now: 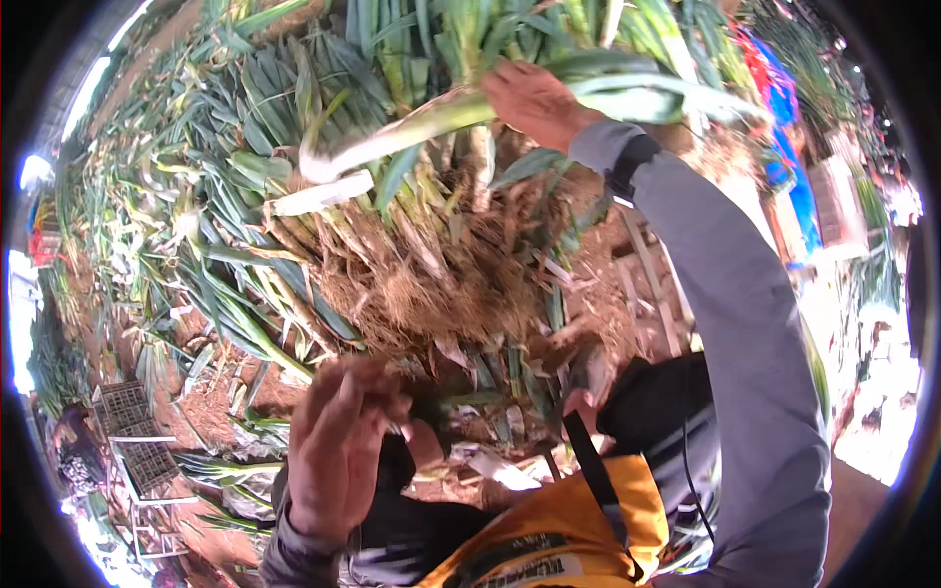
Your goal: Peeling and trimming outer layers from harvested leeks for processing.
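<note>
My right hand (534,101) is closed around a leek (417,125), held crosswise above a pile of other leeks. Its pale end, blurred by motion, points left, and its green leaves trail off to the right past my wrist. In front of my lap, my left hand (333,441) is raised with its fingers loosely bent and apart. Those fingers are smeared by motion, and nothing shows in them. Just beyond it lies the heap of leeks with brown, tangled roots (421,299) facing me. A white, stripped stalk piece (323,193) rests on the heap.
Leek leaves (157,235) spread over the ground at the left. Grey plastic crates (147,461) stand at the lower left. Wooden slats (652,284) lie right of the roots. Blue and red sheeting (784,127) is at the far right. Leaf scraps litter the soil near my feet.
</note>
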Demonstrator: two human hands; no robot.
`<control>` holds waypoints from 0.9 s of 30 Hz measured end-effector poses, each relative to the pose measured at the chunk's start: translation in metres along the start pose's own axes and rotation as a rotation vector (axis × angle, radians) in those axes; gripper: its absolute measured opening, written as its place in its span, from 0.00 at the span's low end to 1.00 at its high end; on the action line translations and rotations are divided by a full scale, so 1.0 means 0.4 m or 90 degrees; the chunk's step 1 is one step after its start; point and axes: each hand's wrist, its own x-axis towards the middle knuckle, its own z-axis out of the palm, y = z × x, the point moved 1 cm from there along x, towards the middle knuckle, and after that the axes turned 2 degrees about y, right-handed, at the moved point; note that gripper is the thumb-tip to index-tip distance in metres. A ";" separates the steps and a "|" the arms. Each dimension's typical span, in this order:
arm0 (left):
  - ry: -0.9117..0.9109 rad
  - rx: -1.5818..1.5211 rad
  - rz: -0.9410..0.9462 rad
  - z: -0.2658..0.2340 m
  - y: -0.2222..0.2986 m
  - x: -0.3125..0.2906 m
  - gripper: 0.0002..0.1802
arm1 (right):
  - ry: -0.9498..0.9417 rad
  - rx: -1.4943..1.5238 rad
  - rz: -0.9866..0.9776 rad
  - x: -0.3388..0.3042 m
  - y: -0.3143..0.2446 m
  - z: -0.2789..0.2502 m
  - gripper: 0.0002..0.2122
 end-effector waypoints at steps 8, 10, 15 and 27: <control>-0.030 0.220 0.352 -0.065 -0.014 0.075 0.20 | 0.233 0.025 -0.072 -0.146 0.085 -0.403 0.12; -0.029 0.185 0.370 -0.079 0.012 0.093 0.22 | 0.191 0.011 -0.113 -0.164 0.103 -0.505 0.15; -0.171 0.211 0.211 0.020 0.096 0.114 0.26 | 0.230 -0.139 -0.167 -0.183 0.085 -0.670 0.20; -0.320 -0.201 0.158 0.043 0.042 0.245 0.28 | 0.374 0.031 -0.117 -0.082 -0.083 -0.671 0.21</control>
